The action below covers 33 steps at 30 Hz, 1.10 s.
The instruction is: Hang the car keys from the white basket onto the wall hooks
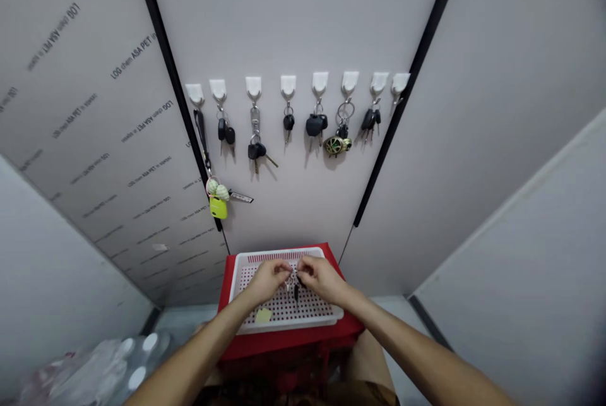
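As I am standing beside the worker, the left hand [272, 280] and the right hand [322, 276] are meeting almost tip to tip over the white basket [310, 310]. Thumb and fingers of each are pinching a small bunch of keys [296, 291] near its top. A dark key [296, 295] is dangling below the fingertips, and a paler metal key [288, 287] is hanging beside it, toward the left hand. The fingers are covering the join, so I cannot tell which part each hand is gripping.

The basket is resting on a red bench [255, 346], with a yellow slip [263, 316] lying in its near left corner. On the pale wall [284, 27], white hooks [288, 85] are carrying other keys [259, 150]; a lime-green tag [218, 208] is hanging lowest, at the left.

Handling, in my judgement: one hand is best serving as the anchor, steadying the top of the bunch, while the other is doing the fine turning or spreading. Both hands pulling at once would be inviting a sudden slip. Working low over the basket is sensible, since a dropped key would probably be landing inside the rim. Letting the loose keys hang straight is also helping, sparing the fingertips a tangle and leaving the join easier to see.
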Motion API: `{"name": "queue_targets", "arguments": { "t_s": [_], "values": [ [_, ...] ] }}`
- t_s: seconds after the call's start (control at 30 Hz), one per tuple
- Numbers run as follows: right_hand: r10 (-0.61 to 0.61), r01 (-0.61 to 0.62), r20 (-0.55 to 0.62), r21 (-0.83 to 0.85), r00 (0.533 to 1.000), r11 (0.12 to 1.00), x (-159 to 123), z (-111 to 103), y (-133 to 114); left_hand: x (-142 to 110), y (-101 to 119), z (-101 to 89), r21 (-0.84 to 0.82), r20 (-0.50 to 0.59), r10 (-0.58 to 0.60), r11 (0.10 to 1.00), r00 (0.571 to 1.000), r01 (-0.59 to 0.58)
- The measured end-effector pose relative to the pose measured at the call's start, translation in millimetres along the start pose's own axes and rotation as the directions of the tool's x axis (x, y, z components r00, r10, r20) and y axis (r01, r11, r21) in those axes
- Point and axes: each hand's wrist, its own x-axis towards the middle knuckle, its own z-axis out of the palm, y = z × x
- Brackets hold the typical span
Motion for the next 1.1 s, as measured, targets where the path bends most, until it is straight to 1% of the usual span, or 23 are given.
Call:
{"name": "queue_targets", "arguments": {
  "t_s": [0.07,0.13,0.2,0.27,0.33,0.4,0.53,0.63,0.7,0.77,0.87,0.97,1.1],
  "values": [
    [0.087,-0.077,-0.047,0.185,0.995,0.980,5.0,-19.7,-5.0,6.3,26.1,-0.2,-0.076,0.007,0.059,0.995,0.998,-0.059],
    [0.160,-0.117,-0.102,0.339,0.982,0.933,10.8,-44.8,-12.2,14.8,54.3,1.9,-0.121,0.004,0.148,0.982,0.989,-0.146],
    [0.227,-0.126,-0.186,0.439,0.956,0.890,16.7,-73.4,-21.3,25.0,81.1,7.2,-0.152,-0.018,0.257,0.955,0.966,-0.256],
    [0.277,-0.105,-0.293,0.490,0.915,0.865,22.2,-103.6,-31.2,35.5,106.1,14.8,-0.159,-0.068,0.366,0.914,0.928,-0.372],
    [0.291,-0.048,-0.409,0.509,0.865,0.859,27.4,-133.6,-40.1,45.0,131.1,23.1,-0.124,-0.126,0.451,0.877,0.884,-0.465],
    [0.279,0.032,-0.522,0.509,0.806,0.860,32.6,-162.1,-47.0,52.5,157.8,30.3,-0.067,-0.158,0.513,0.847,0.844,-0.527],
    [0.249,0.172,-0.688,0.481,0.681,0.859,44.6,-211.6,-55.8,64.5,213.2,37.7,0.085,-0.127,0.620,0.785,0.774,-0.614],
    [0.233,0.216,-0.768,0.433,0.596,0.875,55.3,-241.1,-59.9,72.9,247.9,39.8,0.211,-0.116,0.651,0.754,0.750,-0.622],
    [0.232,0.219,-0.805,0.405,0.546,0.888,63.3,-256.4,-61.2,77.5,263.7,41.4,0.264,-0.112,0.662,0.739,0.741,-0.620],
    [0.245,0.203,-0.817,0.398,0.522,0.895,71.8,-267.3,-60.7,80.0,272.1,43.4,0.290,-0.103,0.670,0.728,0.736,-0.622],
    [0.290,0.126,-0.803,0.409,0.521,0.904,84.0,-275.1,-56.6,78.3,271.4,45.4,0.309,-0.082,0.663,0.727,0.744,-0.613],
    [0.320,0.067,-0.812,0.400,0.488,0.914,91.7,-275.8,-50.1,72.0,258.4,43.0,0.311,-0.063,0.627,0.752,0.777,-0.581],
    [0.268,0.002,-0.855,0.299,0.444,0.954,88.1,-268.6,-37.5,65.7,227.2,31.0,0.262,-0.051,0.564,0.804,0.824,-0.534]
  ]
}}
